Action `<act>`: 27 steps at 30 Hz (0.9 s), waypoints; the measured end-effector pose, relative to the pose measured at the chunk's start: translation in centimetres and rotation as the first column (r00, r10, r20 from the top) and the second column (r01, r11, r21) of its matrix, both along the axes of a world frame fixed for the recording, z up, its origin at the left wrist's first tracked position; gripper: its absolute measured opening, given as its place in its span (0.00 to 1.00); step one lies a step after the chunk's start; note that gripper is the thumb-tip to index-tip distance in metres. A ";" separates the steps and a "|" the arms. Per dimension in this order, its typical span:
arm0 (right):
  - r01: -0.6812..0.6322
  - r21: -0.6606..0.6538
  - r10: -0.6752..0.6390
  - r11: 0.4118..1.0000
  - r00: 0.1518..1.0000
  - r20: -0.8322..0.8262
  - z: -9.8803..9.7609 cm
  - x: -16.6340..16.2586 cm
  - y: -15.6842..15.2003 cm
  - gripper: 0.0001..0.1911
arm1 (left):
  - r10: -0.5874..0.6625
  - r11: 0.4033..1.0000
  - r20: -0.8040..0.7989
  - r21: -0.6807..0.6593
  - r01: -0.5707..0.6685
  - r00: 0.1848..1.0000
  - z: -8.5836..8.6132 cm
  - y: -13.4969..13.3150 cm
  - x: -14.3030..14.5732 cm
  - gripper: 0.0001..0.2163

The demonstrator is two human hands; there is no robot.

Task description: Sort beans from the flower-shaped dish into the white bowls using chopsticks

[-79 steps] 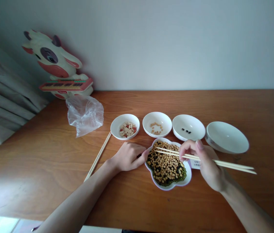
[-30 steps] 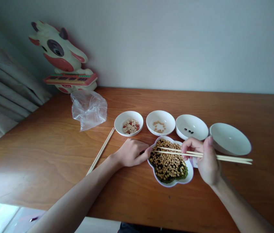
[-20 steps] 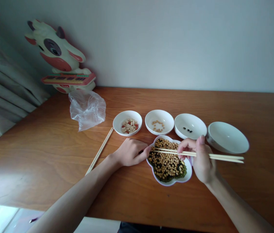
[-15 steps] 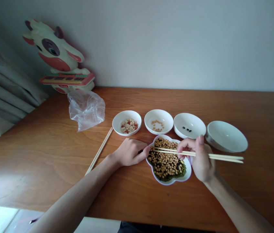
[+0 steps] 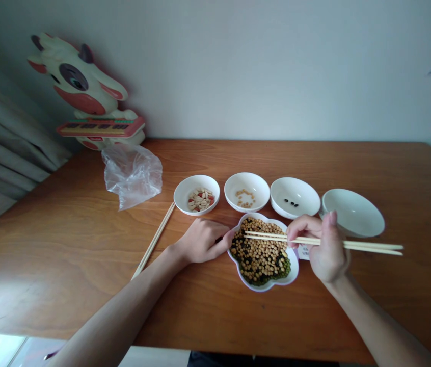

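Head: left hand (image 5: pixel 205 240) at dish edge (image 5: pixel 294 269)

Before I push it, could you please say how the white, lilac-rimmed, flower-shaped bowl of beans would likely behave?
The bowl would probably slide rather than tip, being wide and shallow. Its even, scalloped outline suggests stiffness. The loose, round tan beans inside might roll if jolted.

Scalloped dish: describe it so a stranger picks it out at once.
On the wooden table, find the row of four round bowls. The dish sits nearer, between the left hand and right hand. Only its rim is wavy and lilac.
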State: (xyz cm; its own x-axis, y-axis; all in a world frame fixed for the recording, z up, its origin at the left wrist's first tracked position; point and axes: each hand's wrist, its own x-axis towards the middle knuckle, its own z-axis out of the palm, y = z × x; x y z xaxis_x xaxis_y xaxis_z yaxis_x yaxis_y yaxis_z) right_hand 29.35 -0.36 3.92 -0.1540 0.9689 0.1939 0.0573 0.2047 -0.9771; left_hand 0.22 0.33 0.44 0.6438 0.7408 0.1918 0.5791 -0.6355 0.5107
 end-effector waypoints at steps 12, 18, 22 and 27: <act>-0.156 -0.016 0.157 0.988 0.979 0.132 0.0 0.5 0.1 0.40 | 0.003 1.000 0.004 0.001 -0.003 1.000 -0.2 -0.1 0.0 0.22; -0.068 0.021 0.066 0.997 0.995 0.079 0.0 0.2 -0.3 0.40 | 0.003 1.000 -0.015 -0.010 -0.003 1.000 -0.4 0.0 0.0 0.21; 0.041 0.016 -0.040 0.999 0.999 -0.013 0.2 0.9 -0.2 0.42 | 0.003 1.000 -0.018 -0.020 -0.003 1.000 -0.3 -0.1 -0.1 0.21; 0.271 0.309 -0.231 0.912 0.960 -0.161 1.1 4.3 1.0 0.42 | -0.012 1.000 0.000 -0.027 0.012 1.000 -0.4 -0.1 -0.1 0.20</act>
State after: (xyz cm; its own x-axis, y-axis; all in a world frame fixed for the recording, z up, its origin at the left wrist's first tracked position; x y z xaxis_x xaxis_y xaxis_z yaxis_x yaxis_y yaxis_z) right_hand 33.64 0.60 4.99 0.1292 0.8528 0.5061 0.0371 0.5058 -0.8618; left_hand 0.11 0.23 0.04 0.6525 0.7381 0.1716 0.5718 -0.6281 0.5278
